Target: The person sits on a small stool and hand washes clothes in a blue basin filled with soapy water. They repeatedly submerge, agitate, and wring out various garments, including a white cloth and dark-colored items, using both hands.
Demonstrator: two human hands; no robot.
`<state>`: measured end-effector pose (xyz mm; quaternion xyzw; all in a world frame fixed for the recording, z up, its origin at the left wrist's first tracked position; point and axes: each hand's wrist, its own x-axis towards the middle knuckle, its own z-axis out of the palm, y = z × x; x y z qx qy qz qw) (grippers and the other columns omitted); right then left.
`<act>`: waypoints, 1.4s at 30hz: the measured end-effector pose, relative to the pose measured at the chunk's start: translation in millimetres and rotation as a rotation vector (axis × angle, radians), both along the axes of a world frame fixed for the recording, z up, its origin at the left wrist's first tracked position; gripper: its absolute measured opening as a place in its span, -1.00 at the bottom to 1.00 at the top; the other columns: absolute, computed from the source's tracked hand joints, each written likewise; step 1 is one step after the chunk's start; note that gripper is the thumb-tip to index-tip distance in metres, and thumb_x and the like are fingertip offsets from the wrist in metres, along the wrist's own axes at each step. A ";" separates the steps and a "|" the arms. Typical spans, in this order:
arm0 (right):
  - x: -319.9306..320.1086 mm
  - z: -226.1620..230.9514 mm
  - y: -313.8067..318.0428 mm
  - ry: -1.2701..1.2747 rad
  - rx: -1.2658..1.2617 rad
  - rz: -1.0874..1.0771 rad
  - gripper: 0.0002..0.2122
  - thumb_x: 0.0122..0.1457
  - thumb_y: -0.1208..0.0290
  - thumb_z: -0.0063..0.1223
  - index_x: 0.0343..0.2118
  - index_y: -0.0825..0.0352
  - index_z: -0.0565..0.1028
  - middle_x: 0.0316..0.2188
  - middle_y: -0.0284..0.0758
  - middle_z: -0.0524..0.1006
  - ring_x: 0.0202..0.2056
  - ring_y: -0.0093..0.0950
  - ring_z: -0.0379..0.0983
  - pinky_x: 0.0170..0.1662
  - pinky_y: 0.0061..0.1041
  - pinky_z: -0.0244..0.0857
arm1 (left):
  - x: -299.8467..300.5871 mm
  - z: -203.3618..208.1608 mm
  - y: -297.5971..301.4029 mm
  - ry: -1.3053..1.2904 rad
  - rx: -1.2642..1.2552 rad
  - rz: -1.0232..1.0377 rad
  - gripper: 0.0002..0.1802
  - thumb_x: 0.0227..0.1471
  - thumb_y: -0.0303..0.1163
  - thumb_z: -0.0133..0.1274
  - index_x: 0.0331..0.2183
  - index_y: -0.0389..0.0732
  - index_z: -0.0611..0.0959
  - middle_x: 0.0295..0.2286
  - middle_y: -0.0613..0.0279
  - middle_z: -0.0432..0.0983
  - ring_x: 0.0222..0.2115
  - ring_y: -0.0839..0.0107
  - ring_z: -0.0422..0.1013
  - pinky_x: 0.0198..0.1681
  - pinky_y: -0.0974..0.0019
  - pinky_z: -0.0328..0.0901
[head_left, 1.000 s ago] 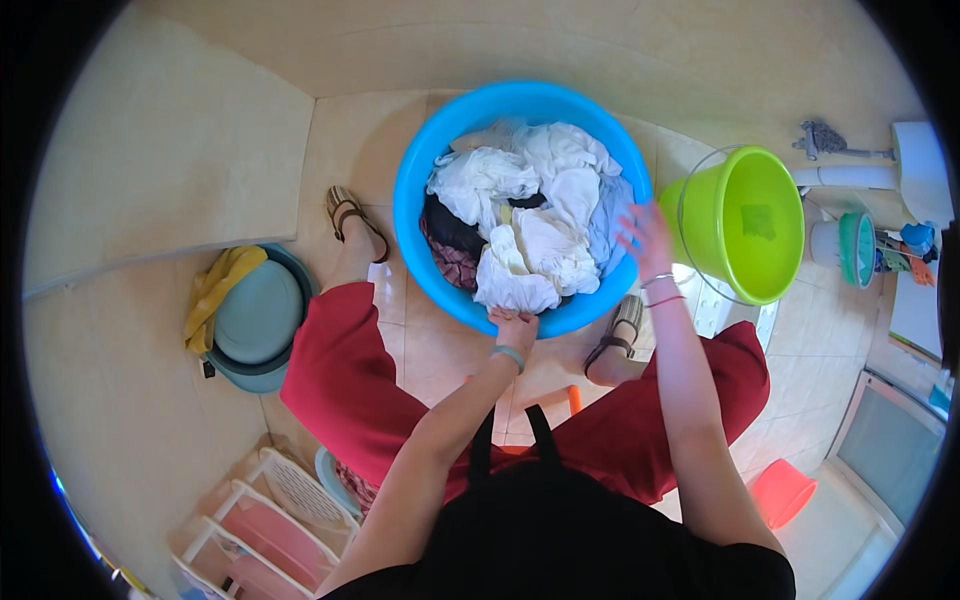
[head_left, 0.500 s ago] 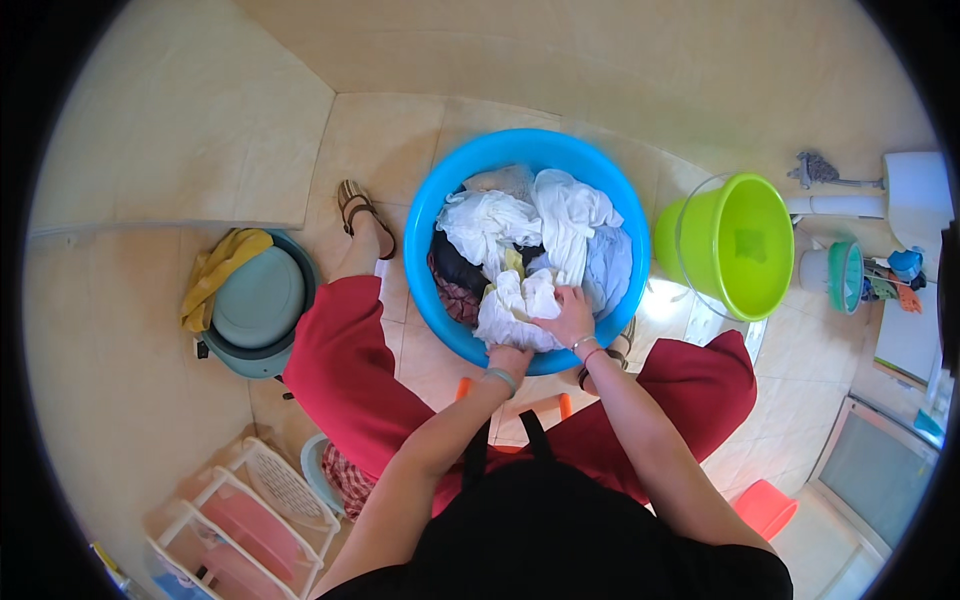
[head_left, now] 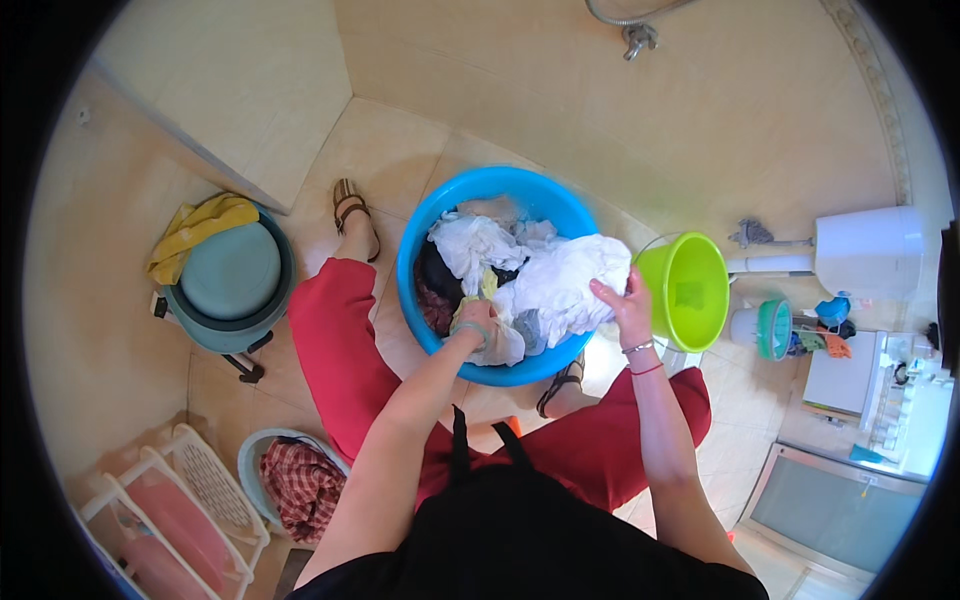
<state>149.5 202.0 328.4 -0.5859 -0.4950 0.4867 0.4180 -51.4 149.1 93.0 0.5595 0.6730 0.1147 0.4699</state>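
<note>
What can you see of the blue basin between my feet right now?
The blue basin is round, smooth and plastic-looking, standing upright on the tiled floor. It is heaped with crumpled laundry, mostly white with some dark pieces. The left hand is down among the clothes at its near rim; the right hand grips a white cloth at its right edge.

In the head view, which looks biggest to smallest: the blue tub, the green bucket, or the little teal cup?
1. Blue tub
2. Green bucket
3. Teal cup
The cup sits nearer the picture's bent rim, but the gaps look plain.
</note>
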 end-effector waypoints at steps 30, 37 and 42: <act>-20.0 -265.8 72.9 -1.282 0.195 0.560 -0.24 0.04 -0.23 -0.03 0.29 -0.11 0.05 0.35 -0.24 -0.19 0.32 0.04 -0.33 0.21 0.25 -0.32 | -9.8 -29.0 122.7 0.444 0.486 -0.397 -0.39 0.08 0.16 -0.13 0.17 0.37 0.29 0.30 0.09 -0.32 0.29 -0.10 -0.44 0.15 -0.50 -0.47; -37.9 -310.9 102.5 -1.244 0.118 0.694 -0.26 -0.05 -0.19 0.05 0.23 -0.11 0.16 0.24 -0.26 0.09 0.10 -0.07 0.11 0.11 0.16 -0.05 | -13.1 -59.0 153.4 0.468 0.266 -0.543 -0.42 0.07 0.07 -0.08 0.14 0.22 0.36 0.26 0.01 -0.15 0.26 -0.12 -0.25 0.15 -0.47 -0.35; -36.2 -340.2 127.2 -1.083 0.032 0.744 -0.34 -0.07 -0.08 0.11 0.15 -0.04 0.27 0.17 -0.28 0.21 0.08 -0.06 0.14 0.11 -0.04 0.12 | -13.1 -90.4 171.3 0.337 0.321 -0.499 -0.41 0.05 0.01 -0.08 0.12 0.12 0.37 0.16 -0.02 0.13 0.18 -0.12 0.00 0.20 -0.25 -0.19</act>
